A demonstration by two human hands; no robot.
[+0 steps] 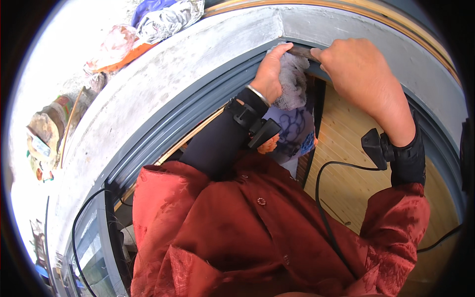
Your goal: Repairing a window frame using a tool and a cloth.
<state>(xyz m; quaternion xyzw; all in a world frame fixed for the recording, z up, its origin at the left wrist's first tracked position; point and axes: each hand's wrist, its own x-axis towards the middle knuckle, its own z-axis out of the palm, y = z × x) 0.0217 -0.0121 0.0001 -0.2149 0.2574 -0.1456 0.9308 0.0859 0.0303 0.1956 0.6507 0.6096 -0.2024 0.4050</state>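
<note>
My left hand [269, 74] is closed round a crumpled grey cloth [293, 81], which hangs down below the window frame's corner. Its thumb reaches the end of a narrow, flat, brownish blade-like tool [301, 51]. From the other side my right hand [357, 69] grips that tool in a fist, so its handle is hidden. Tool and cloth meet at the inner corner of the blue-grey window frame [198, 101], against the pale sill [247, 30].
Outside, left of the sill, lie plastic bags [168, 20] and a cut log [45, 129]. A sliding glass pane [91, 247] stands at lower left. Below my right arm is a wooden plank surface [346, 143]; a black cable [321, 198] loops from the wrist device [374, 148].
</note>
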